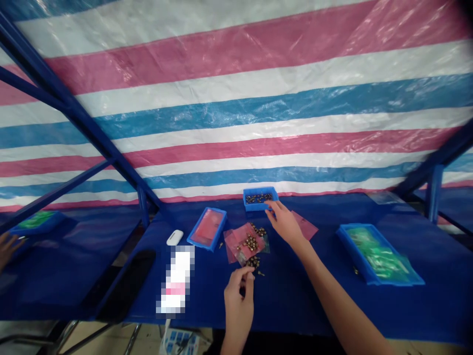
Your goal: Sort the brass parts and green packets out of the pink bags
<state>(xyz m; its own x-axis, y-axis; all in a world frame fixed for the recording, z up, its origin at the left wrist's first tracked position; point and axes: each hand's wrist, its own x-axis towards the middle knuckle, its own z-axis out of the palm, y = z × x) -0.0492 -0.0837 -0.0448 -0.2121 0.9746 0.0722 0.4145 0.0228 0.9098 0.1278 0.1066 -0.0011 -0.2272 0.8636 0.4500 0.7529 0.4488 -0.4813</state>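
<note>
My right hand [285, 222] reaches to the front right corner of a small blue bin [254, 207] at the back of the table. Its fingers are stretched and a little apart, with nothing visible in them. Small brass-coloured screw-like parts [258, 198] lie in that bin. Closer to me, my left hand [239, 292] has its fingers curled and thumb bent in, just below a pile of the same parts [253, 262]. Whatever its fingertips hold, if anything, is too small to make out. More brass parts [251, 242] lie on pink plastic bags [240, 235] between my hands.
Left of the pile stands a blue tray [191, 240] of pink bags, beside a white case [175, 237] and a black phone-like slab [127, 286]. A blue tray [354, 256] on the right holds green bags [380, 254]. Another person's hand [8, 246] shows far left.
</note>
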